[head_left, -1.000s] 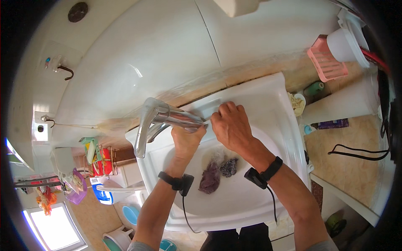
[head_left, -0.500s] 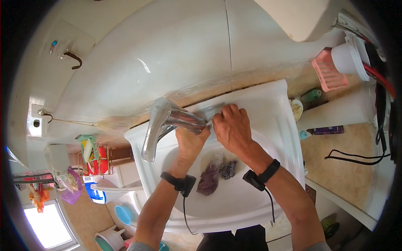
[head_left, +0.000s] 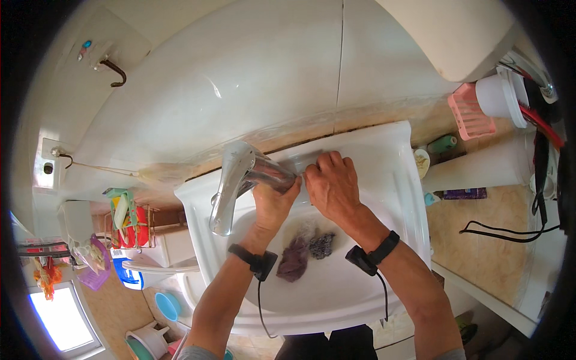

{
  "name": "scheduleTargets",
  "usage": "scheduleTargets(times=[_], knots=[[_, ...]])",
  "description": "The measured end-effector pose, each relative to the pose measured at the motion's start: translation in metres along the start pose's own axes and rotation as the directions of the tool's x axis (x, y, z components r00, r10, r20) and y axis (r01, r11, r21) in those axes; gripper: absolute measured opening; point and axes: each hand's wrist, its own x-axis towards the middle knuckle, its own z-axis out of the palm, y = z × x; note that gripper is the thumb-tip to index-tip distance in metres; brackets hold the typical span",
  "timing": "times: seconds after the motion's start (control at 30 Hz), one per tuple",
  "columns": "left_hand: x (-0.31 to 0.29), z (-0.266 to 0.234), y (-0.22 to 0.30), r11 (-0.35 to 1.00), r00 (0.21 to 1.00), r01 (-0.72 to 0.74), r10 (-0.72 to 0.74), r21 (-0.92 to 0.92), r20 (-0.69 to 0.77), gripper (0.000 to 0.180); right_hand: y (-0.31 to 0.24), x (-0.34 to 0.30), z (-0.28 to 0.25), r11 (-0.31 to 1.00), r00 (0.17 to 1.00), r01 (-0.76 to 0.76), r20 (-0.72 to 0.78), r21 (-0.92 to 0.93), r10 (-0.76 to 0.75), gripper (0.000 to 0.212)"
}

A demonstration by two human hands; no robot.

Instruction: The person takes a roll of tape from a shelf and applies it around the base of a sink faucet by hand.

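A chrome faucet point(head_left: 240, 171) rises at the back left of the white sink point(head_left: 384, 288), its lever pointing toward me. My left hand point(head_left: 273, 207) is closed around the lower part of the faucet body, thumb toward its base. Close beside it, my right hand point(head_left: 333, 186) has its fingers curled at the right of the faucet base; what they pinch, if anything, is hidden. Below both hands, a wet purple cloth point(head_left: 293, 263) lies in the basin. Touching or nearly touching it is a dark speckled scrubbing pad point(head_left: 322, 245). Both wrists wear black bands with cables.
On the right ledge stand a pink slotted basket point(head_left: 472, 114), a white cup point(head_left: 497, 96), a green bottle point(head_left: 443, 144) and a loop of black cable point(head_left: 498, 237). A wire rack point(head_left: 135, 222) with colourful items hangs left. A pale cabinet corner point(head_left: 456, 42) juts out above.
The view has shifted slightly. Both hands stay at the faucet base in nearly the same pose, and the cloth and pad lie as before.
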Motion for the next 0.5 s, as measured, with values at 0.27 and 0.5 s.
scheduleTargets(times=[0.27,0.5], knots=[[0.0032,0.0035,-0.0003,1.000,0.997,0.011,-0.009,0.019,-0.079,0.020,-0.0039,0.0048,-0.0001,1.000,1.000,0.030,0.006,0.000,-0.030,0.011],[0.0052,0.0059,-0.0038,0.999,0.997,-0.033,0.034,0.029,-0.063,0.015,-0.0042,0.0087,-0.0035,0.997,0.998,0.054,0.046,-0.061,-0.051,0.010]])
